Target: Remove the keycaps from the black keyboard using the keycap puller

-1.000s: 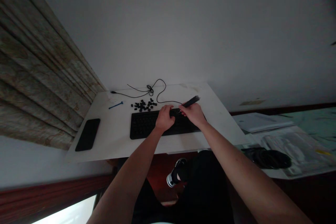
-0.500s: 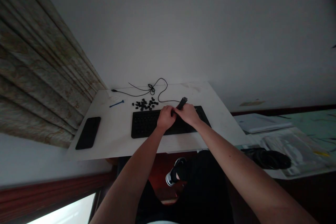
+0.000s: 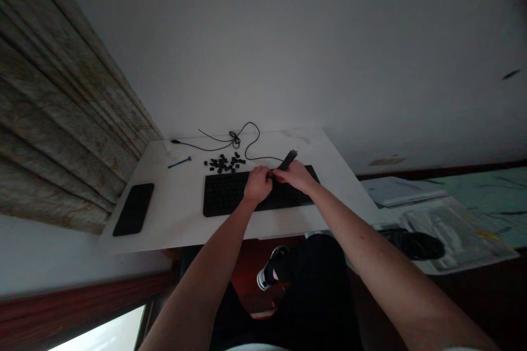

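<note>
A black keyboard (image 3: 224, 194) lies flat near the desk's front edge, partly hidden under my hands. My right hand (image 3: 294, 175) is closed around a slim black brush-like tool (image 3: 288, 160), its bristly-looking end pointing up and away. My left hand (image 3: 258, 184) touches it from the left over the middle of the keyboard, fingers curled together; what they pinch is too small and dark to make out. Behind the keyboard, several loose black keycaps (image 3: 223, 163) lie in a heap.
A thin black cable (image 3: 234, 140) loops across the back of the white desk (image 3: 177, 197). To the left are a blue stick-like tool (image 3: 180, 163) and a black phone (image 3: 134, 209). Papers (image 3: 403, 192) and a dark coiled item (image 3: 422, 245) lie on a lower surface at right.
The camera view has shifted slightly, moving the desk a little left in the picture. The brush-like tool leans slightly more to the right. Both hands stay over the keyboard.
</note>
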